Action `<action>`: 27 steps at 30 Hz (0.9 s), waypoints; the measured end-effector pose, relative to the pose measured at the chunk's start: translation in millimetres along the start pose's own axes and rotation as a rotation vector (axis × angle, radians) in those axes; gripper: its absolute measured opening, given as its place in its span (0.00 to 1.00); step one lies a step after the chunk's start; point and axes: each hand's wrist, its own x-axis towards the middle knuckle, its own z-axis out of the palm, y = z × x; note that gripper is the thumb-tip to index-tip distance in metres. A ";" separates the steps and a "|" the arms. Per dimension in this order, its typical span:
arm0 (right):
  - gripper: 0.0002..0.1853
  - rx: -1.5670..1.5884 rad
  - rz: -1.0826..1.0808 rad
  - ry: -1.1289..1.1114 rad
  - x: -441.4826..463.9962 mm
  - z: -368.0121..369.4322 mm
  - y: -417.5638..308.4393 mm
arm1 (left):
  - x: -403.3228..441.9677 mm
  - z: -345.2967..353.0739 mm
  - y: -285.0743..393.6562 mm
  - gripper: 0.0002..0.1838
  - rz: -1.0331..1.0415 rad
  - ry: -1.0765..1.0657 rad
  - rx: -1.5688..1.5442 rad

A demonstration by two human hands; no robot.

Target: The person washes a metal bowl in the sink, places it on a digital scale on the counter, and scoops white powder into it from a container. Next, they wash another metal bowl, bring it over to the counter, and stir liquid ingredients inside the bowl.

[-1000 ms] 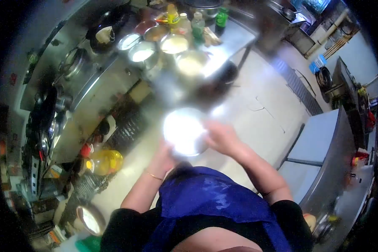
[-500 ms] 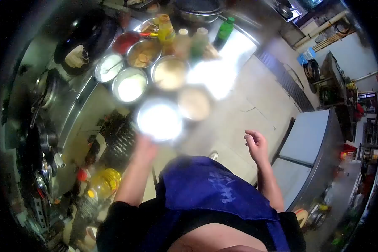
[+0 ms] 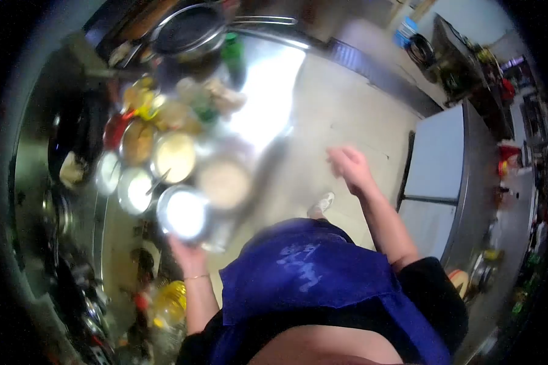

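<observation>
My left hand grips the near edge of a round metal bowl. Glare whitens the bowl's inside, so its contents cannot be made out. Right beside it is a blurred bowl of beige stuff. Close behind stand a bowl of pale yellow food and a bowl of white food with a utensil handle between them. My right hand hangs in the air over the floor, with loosely bent, somewhat blurred fingers and nothing visible in it.
Further back are a bowl of orange-brown food, a red container, a green bottle and a large dark pan. A yellow oil jug is low at left. White-fronted cabinets stand at right.
The view has turned, so the counter and bowls appear further left. My left hand still holds the metal bowl, now nearer the white food. My right hand has swung inward and up.
</observation>
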 end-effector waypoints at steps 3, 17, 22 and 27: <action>0.11 0.158 0.071 0.047 26.2 -65.5 -16.2 | -39.4 44.1 4.1 0.32 0.324 0.192 0.133; 0.13 1.125 -0.059 0.299 94.9 -413.4 -1.4 | -64.0 373.6 -180.8 0.19 0.277 -0.159 0.401; 0.11 1.314 0.005 0.486 110.9 -491.6 31.7 | -37.5 502.4 -266.1 0.35 0.093 -0.244 0.455; 0.10 1.289 -0.098 0.623 145.1 -582.8 9.8 | 22.1 640.0 -379.8 0.25 -0.191 -0.471 0.426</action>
